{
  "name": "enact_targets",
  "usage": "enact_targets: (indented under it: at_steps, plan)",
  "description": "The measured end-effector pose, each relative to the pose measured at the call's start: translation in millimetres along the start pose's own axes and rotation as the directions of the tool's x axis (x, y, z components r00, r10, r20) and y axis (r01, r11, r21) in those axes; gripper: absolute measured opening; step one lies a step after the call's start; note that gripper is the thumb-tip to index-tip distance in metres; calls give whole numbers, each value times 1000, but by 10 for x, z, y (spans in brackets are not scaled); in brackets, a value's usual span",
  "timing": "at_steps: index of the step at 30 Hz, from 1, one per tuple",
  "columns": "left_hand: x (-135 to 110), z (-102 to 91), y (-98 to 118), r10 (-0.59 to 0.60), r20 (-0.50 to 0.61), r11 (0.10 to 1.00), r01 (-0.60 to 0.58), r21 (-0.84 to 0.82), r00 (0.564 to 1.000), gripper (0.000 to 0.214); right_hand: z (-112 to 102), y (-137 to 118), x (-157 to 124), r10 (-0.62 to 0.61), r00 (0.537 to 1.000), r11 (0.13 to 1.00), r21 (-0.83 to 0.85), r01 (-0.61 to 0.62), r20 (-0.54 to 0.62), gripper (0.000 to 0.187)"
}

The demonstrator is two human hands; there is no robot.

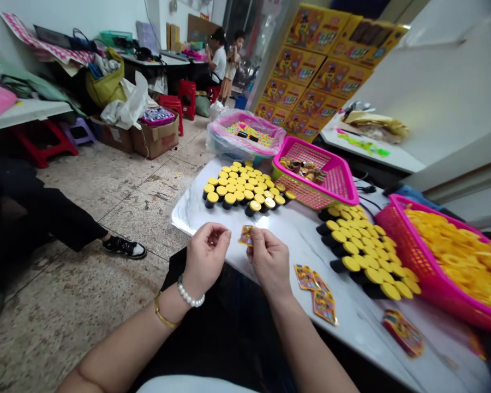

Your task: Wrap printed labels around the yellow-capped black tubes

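Bare forearms (123, 338) enter from the lower edge and end in two hands at the near edge of the table (300, 237). Small printed packet (244, 234): located between the hands, gripped at its right end by the right hand (270, 259), thumb over fingers. The right hand is thus the nearer; the packet's free end points toward the left hand (204, 256), which stands just beside it, not touching. Long axis: cannot be determined, part being covered. Left hand: fingers curled, thumb and forefinger narrow; contents, if any, cannot be told. Right of the right hand: overlapping loose packets (324, 305), then a packet pile (403, 330). Ahead of both hands: yellow-capped tubes (238, 195). Ahead-right: a second tube group (368, 256), just beside a pink basket (409, 248).
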State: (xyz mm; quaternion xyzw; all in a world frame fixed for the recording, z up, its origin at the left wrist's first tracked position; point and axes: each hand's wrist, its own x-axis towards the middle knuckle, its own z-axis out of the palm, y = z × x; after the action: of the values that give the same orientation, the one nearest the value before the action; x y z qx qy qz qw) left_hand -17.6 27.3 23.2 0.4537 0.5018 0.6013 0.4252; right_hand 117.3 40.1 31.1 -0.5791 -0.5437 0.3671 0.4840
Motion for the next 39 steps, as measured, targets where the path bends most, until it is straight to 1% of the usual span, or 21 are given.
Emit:
enact_targets:
  at_steps: [2, 7, 11, 14, 16, 18, 21, 22, 24, 26, 27, 29, 30, 31, 32, 33, 35, 36, 37, 38, 39]
  plan:
    - [-73, -11, 20, 93, -18, 994, -92, 62, 995, 18, 35, -8, -27, -95, 994, 993, -75, 91, -57, 48]
    - [-169, -45, 120, 231, -17, 961, -225, 162, 973, 19, 88, -15, -75, -262, 964, 946, -212, 246, -48, 41]
    - [-168, -69, 157, 281, -117, 942, -251, 223, 952, 14, 105, -13, -80, -370, 928, 890, -303, 341, -43, 36]
    - [-155, -80, 147, 256, -89, 948, -232, 218, 963, 11, 133, -7, -109, -424, 906, 862, -313, 398, -16, 31]
    - [-141, -85, 131, 210, -68, 963, -194, 185, 975, 8, 156, -10, -128, -463, 886, 838, -311, 448, 27, 30]
    - [-117, -94, 114, 122, -99, 987, -110, 117, 988, 8, 163, -31, -111, -489, 866, 806, -324, 495, 105, 34]
    - [-52, -120, 98, -132, -81, 988, 124, -93, 988, 13, 121, -94, 44, -498, 848, 734, -434, 522, 178, 42]
    - [-25, -131, 96, -221, -41, 961, 211, -177, 974, 17, 97, -117, 133, -491, 858, 701, -518, 491, 149, 39]
    - [30, -153, 99, -352, 61, 880, 352, -317, 934, 24, 56, -149, 344, -446, 894, 609, -720, 331, 34, 33]
    - [76, -171, 111, -430, 144, 795, 449, -408, 891, 31, 40, -146, 558, -342, 938, 493, -861, 127, -57, 34]
    - [95, -178, 119, -458, 176, 756, 486, -437, 871, 34, 42, -130, 649, -284, 956, 441, -895, 65, -71, 33]
    - [124, -195, 136, -498, 219, 691, 536, -485, 839, 38, 54, -85, 770, -212, 976, 398, -917, 30, -60, 24]
    - [136, -206, 145, -512, 230, 663, 551, -507, 827, 38, 58, -64, 794, -213, 975, 416, -909, 32, -64, 19]
    - [147, -219, 153, -525, 240, 636, 564, -528, 817, 37, 54, -51, 792, -232, 969, 462, -886, 33, -85, 14]
    - [158, -235, 160, -537, 253, 609, 577, -544, 805, 35, 41, -51, 764, -251, 960, 544, -839, 34, -124, 10]
    - [169, -253, 166, -549, 268, 582, 592, -557, 792, 33, 18, -64, 715, -247, 954, 661, -749, 40, -167, 10]
    - [189, -283, 172, -573, 294, 530, 619, -579, 765, 28, -50, -127, 568, -129, 977, 918, -393, 52, -172, 23]
    - [197, -292, 173, -583, 302, 507, 629, -590, 754, 26, -88, -169, 482, -41, 993, 989, -145, 25, -108, 30]
    - [204, -294, 172, -591, 308, 487, 634, -600, 745, 23, -121, -208, 394, 33, 999, 996, 88, -32, -8, 35]
    - [208, -289, 170, -598, 313, 471, 639, -608, 738, 21, -145, -239, 310, 81, 993, 959, 265, -102, 87, 38]
    - [211, -276, 167, -600, 319, 461, 643, -611, 733, 19, -159, -258, 235, 112, 980, 911, 377, -167, 165, 38]
